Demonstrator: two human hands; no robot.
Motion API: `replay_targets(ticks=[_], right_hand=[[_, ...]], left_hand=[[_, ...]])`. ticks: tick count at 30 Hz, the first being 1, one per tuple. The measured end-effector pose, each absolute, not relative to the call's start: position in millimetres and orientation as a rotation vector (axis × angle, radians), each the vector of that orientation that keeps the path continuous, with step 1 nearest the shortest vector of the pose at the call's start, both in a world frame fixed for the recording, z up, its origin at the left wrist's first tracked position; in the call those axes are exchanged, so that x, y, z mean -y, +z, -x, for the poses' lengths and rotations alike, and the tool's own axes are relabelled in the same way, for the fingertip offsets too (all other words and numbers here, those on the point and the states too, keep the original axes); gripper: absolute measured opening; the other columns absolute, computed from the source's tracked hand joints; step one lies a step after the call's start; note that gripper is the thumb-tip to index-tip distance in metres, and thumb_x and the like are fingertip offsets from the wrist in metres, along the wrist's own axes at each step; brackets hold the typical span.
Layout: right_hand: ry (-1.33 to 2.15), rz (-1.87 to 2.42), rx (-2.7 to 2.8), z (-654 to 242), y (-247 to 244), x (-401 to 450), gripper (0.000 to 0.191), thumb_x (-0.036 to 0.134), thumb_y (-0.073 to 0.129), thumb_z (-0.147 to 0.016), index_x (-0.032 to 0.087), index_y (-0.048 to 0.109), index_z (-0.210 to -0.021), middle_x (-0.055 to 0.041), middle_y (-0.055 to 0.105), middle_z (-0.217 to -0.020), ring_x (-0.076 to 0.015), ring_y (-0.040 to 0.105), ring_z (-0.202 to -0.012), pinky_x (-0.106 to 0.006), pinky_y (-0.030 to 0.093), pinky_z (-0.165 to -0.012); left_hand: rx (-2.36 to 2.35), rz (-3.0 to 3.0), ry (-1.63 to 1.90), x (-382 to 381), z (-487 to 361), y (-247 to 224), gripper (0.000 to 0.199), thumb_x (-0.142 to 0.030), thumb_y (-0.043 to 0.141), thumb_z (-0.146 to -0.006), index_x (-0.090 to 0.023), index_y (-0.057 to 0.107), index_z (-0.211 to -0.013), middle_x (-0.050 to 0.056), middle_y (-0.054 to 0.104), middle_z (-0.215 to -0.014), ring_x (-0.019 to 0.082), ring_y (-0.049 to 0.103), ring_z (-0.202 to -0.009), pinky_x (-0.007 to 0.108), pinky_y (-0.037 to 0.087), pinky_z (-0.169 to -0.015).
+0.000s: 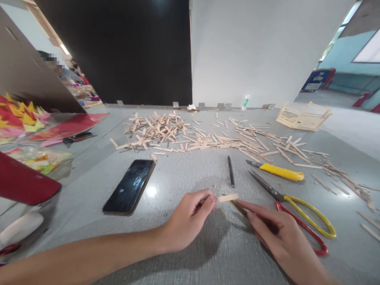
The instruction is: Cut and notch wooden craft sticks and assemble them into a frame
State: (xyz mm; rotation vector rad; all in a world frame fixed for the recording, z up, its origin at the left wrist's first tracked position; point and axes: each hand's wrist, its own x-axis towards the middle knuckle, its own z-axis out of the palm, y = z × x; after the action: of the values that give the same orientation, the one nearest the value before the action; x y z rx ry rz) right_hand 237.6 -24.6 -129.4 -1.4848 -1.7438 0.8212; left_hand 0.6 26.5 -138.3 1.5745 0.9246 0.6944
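Observation:
My left hand (190, 217) is closed, pinching one end of a short wooden craft stick (228, 197) between thumb and fingers. The stick's rounded end points right. My right hand (279, 233) is wrapped round a slim knife-like tool (239, 207) with a brownish-gold side, index finger stretched along it. The tool's thin dark tip passes behind the stick; whether it touches is unclear. Just beyond the hands lie a black pen-like rod (230, 171), a yellow utility knife (280, 172) and scissors (267, 186) with one yellow and one red handle loop.
Loose craft sticks (213, 140) are strewn across the back of the grey table. A smartphone (129, 187) lies left, near a red cylinder (26, 180) and colourful paper pieces (20, 114). A small stick frame (304, 116) stands back right. Upright panels (237, 51) border the rear.

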Motion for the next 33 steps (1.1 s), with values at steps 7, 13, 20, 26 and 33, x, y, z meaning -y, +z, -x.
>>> replay_targets(ticks=[7, 13, 20, 26, 33], right_hand=[[0.885, 1.489, 1.743, -237, -131, 23, 0.039, 0.04, 0.055, -0.1, 0.02, 0.076, -0.126, -0.009, 0.081, -0.109, -0.0246, 0.076, -0.105, -0.027, 0.063, -0.085], [0.866, 1.511, 1.802, -239, -133, 25, 0.04, 0.039, 0.049, -0.102, 0.021, 0.077, -0.125, -0.006, 0.078, -0.075, -0.0275, 0.076, -0.095, -0.031, 0.065, -0.071], [0.748, 1.482, 1.838, -236, -129, 27, 0.036, 0.038, 0.053, -0.101, 0.025, 0.078, -0.124, -0.0008, 0.073, -0.064, -0.0157, 0.064, -0.049, -0.021, 0.055, -0.043], [0.74, 1.44, 1.865, -236, -132, 25, 0.036, 0.034, 0.051, -0.102, 0.025, 0.077, -0.125, -0.0029, 0.077, -0.071, -0.0214, 0.075, -0.068, -0.025, 0.063, -0.057], [0.719, 1.425, 1.877, -237, -131, 26, 0.033, 0.032, 0.055, -0.101, 0.025, 0.078, -0.123, -0.0057, 0.082, -0.104, -0.0229, 0.079, -0.089, -0.025, 0.065, -0.071]], left_hand=[[-0.915, -1.689, 0.81, -23, -2, -126, 0.032, -0.042, 0.047, -0.108, -0.019, 0.069, -0.107, 0.0, 0.056, -0.08, 0.012, 0.047, -0.067, 0.024, 0.035, -0.059], [-0.891, -1.641, 0.804, -12, 0, -95, 0.022, -0.038, 0.05, -0.106, -0.021, 0.064, -0.112, -0.001, 0.062, -0.077, 0.013, 0.057, -0.069, 0.022, 0.04, -0.058], [-0.918, -1.566, 0.74, -4, 5, -70, 0.019, -0.038, 0.047, -0.107, -0.022, 0.055, -0.103, -0.004, 0.054, -0.072, 0.011, 0.05, -0.061, 0.021, 0.036, -0.052], [-0.901, -1.541, 0.77, 0, 8, -56, 0.029, -0.043, 0.044, -0.107, -0.021, 0.051, -0.089, -0.008, 0.034, -0.063, 0.009, 0.029, -0.051, 0.021, 0.026, -0.045], [-0.912, -1.572, 0.757, 4, 11, -57, 0.03, -0.043, 0.038, -0.108, -0.022, 0.054, -0.094, -0.009, 0.029, -0.059, 0.01, 0.026, -0.05, 0.024, 0.021, -0.044]])
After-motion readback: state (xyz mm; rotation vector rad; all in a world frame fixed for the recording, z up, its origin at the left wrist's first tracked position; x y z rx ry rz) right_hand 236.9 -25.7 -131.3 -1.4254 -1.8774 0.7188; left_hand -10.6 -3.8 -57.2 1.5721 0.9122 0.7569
